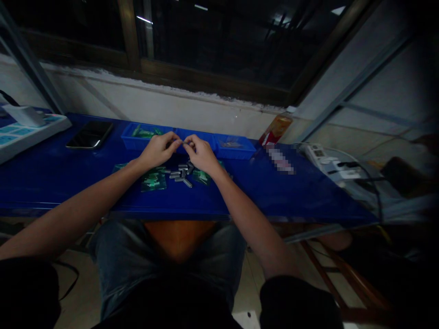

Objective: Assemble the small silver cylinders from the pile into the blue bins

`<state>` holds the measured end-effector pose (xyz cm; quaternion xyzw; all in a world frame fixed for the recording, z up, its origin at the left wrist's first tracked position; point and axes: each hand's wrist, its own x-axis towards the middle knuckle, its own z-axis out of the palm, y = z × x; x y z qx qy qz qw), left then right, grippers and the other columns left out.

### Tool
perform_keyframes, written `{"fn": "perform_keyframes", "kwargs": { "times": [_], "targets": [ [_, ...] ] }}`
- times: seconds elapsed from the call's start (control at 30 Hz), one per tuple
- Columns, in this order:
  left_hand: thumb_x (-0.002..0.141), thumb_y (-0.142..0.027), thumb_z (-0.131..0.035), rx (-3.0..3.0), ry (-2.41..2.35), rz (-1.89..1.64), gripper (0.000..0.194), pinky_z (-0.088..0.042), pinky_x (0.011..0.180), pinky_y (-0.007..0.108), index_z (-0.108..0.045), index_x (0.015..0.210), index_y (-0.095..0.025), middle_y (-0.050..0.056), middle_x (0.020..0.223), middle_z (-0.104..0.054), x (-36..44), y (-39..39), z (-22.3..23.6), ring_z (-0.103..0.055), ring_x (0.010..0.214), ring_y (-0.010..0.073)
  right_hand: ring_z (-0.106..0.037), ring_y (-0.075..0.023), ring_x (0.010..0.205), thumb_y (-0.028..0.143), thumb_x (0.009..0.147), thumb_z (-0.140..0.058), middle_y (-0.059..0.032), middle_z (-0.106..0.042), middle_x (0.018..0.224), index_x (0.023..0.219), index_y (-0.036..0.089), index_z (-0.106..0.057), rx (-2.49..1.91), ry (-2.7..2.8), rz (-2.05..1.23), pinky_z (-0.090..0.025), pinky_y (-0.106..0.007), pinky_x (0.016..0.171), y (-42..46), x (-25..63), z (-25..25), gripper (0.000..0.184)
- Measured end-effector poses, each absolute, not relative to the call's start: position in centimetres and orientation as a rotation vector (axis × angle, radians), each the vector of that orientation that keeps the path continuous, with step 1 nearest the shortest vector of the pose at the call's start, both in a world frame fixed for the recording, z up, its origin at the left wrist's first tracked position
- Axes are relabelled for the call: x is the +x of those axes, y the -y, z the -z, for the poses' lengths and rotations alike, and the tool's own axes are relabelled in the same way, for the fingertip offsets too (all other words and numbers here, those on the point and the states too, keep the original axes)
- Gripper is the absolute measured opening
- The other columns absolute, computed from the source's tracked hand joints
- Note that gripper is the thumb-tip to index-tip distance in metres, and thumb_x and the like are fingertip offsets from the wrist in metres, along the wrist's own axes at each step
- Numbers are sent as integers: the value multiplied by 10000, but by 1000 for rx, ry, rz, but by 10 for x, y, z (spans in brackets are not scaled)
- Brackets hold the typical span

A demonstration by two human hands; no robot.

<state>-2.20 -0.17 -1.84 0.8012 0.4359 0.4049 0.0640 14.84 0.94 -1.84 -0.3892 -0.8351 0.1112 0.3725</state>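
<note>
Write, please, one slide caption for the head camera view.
Left hand and right hand meet at a small piece, near loose grey parts on a blue table.

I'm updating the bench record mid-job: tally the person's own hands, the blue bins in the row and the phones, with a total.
Hands, left hand and right hand: 2
Blue bins, the middle one partly hidden: 3
Phone: 1
Total: 6

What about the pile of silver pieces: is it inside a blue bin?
No, the silver pieces lie on the blue table, nearer the person than the blue bins.
</note>
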Motion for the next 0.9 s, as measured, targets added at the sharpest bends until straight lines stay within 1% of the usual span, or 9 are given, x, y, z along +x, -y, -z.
{"fn": "perform_keyframes", "kwargs": {
  "times": [0.13, 0.27, 0.33, 0.43, 0.5, 0.57, 0.67, 0.8, 0.9],
  "targets": [
    [831, -337, -453, 2427, -1227, -1255, 325, -405, 582, 244, -520, 1083, -143, 11, 684, -627, -22, 2, 18, -543, 579, 120, -513, -128, 651, 319, 908, -314, -7, -546, 674, 798, 183, -521, -1027, 2139, -272, -358, -257, 649, -9, 149, 17, 272],
    [844, -316, -436, 2424, -1223, -1224, 250, -393, 550, 235, -539, 1009, -159, 11, 677, -626, -21, 2, 18, -544, 566, 117, -512, -131, 616, 323, 917, -296, -2, -528, 622, 726, 190, -513, -1055, 2153, -247, -352, -259, 638, -7, 150, 16, 318],
    [846, -305, -434, 2418, -1245, -1218, 226, -384, 541, 234, -532, 986, -158, 9, 662, -622, -21, 2, 18, -539, 555, 116, -505, -127, 595, 327, 913, -303, 5, -518, 608, 747, 189, -519, -1045, 2149, -263, -351, -256, 624, -6, 150, 16, 306],
    [854, -290, -417, 2394, -1265, -1234, 211, -391, 559, 241, -506, 981, -147, 14, 659, -621, -21, 0, 20, -548, 569, 121, -495, -112, 571, 339, 870, -403, 31, -510, 616, 915, 187, -519, -994, 2120, -325, -357, -237, 597, -5, 149, 17, 197],
    [863, -293, -401, 2384, -1265, -1248, 208, -396, 569, 244, -498, 970, -143, 18, 662, -621, -21, -1, 20, -544, 566, 119, -492, -102, 568, 323, 824, -483, 43, -512, 636, 1003, 187, -492, -960, 2102, -350, -363, -224, 591, -6, 149, 18, 225],
    [872, -301, -386, 2387, -1262, -1248, 212, -397, 570, 241, -502, 950, -143, 16, 658, -618, -22, -1, 20, -531, 550, 113, -489, -99, 577, 292, 802, -507, 42, -516, 647, 987, 186, -500, -956, 2097, -332, -366, -222, 600, -8, 149, 19, 214],
    [878, -328, -374, 2391, -1282, -1212, 242, -396, 571, 238, -518, 931, -141, 17, 660, -618, -22, 0, 18, -531, 549, 113, -495, -106, 605, 288, 819, -471, 27, -531, 650, 928, 181, -530, -976, 2103, -277, -367, -230, 622, -11, 150, 20, 163],
    [868, -425, -371, 2463, -1250, -929, 343, -403, 568, 244, -565, 887, -143, 34, 691, -639, -24, 0, 18, -570, 593, 139, -517, -122, 633, 337, 850, -421, 2, -570, 670, 893, 174, -559, -1104, 2033, -181, -364, -239, 633, -15, 153, 22, 218],
    [821, -461, -454, 2548, -1107, -659, 356, -414, 572, 235, -593, 921, -149, 31, 702, -653, -24, -3, 23, -587, 601, 140, -515, -138, 604, 339, 844, -430, -6, -569, 638, 885, 172, -579, -1282, 1910, -50, -361, -253, 621, -20, 159, 23, 227]
  ]
}}
